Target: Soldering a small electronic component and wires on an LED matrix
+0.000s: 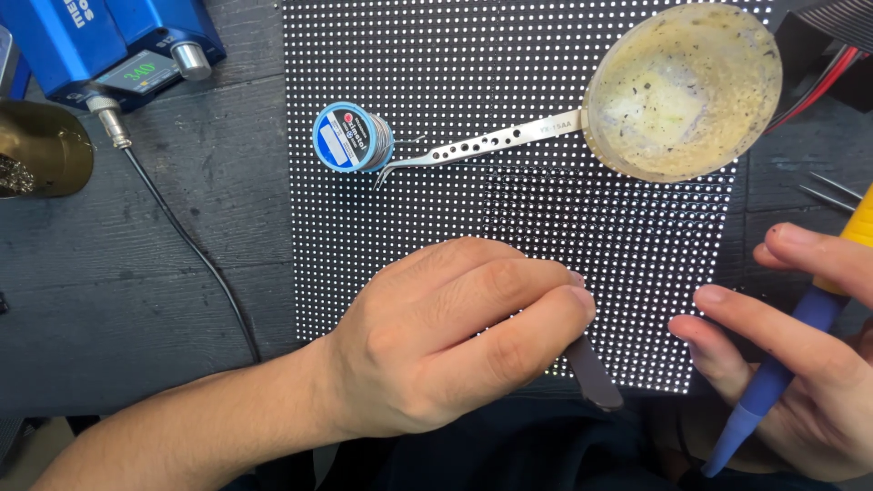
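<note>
A lit panel of white dots [436, 82] lies flat on the dark bench. My left hand [446, 332] rests on its near edge, fingers closed on a dark metal tool [596, 373] whose end sticks out toward me; the tip is hidden under my fingers. My right hand [800, 355] hovers at the panel's right edge, gripping a soldering iron with a blue and yellow handle [773, 377]. The iron's tip is out of view.
On the panel lie a blue solder spool [350, 136], perforated steel tweezers [482, 145] and a grimy round dish [682, 91]. A blue soldering station [109, 45] with cable [182, 236] stands at the back left, a brass tip cleaner [41, 150] beside it. Red and black wires [823, 73] and spare tweezers [832, 191] sit right.
</note>
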